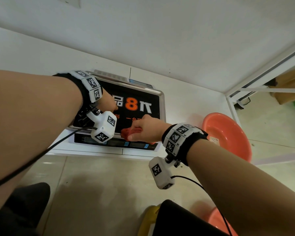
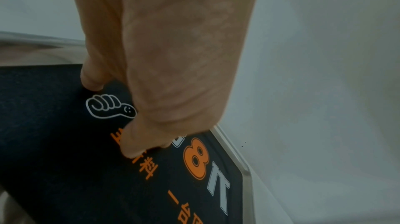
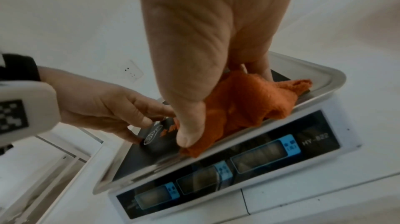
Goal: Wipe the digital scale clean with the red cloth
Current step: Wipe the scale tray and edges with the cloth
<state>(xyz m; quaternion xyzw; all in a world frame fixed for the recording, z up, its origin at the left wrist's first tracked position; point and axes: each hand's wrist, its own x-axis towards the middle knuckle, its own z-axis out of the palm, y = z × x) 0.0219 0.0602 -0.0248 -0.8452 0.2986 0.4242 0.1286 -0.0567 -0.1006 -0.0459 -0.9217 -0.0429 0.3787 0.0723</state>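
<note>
The digital scale point(image 1: 162, 101) stands on a low white ledge, display panel point(image 3: 259, 152) facing me. A black mat point(image 1: 143, 92) with an orange 8 covers its steel tray point(image 3: 322, 73). My left hand point(image 1: 110, 103) rests on the left part of the mat point(image 2: 65, 159), fingertips point(image 2: 132, 150) pressing down on it. At the tray's near edge my right hand point(image 1: 143, 128) grips the bunched red cloth point(image 1: 127, 132). The cloth point(image 3: 249, 101) lies on the mat and over the front rim, pinched under my thumb point(image 3: 188, 135).
An orange basin point(image 1: 228, 133) sits on the tiled floor right of the ledge, and another point(image 1: 218, 220) lies near my knee beside a yellow object point(image 1: 148, 218). A white wall backs the scale, with a socket point(image 3: 132, 71). A white frame point(image 1: 262, 72) stands at the right.
</note>
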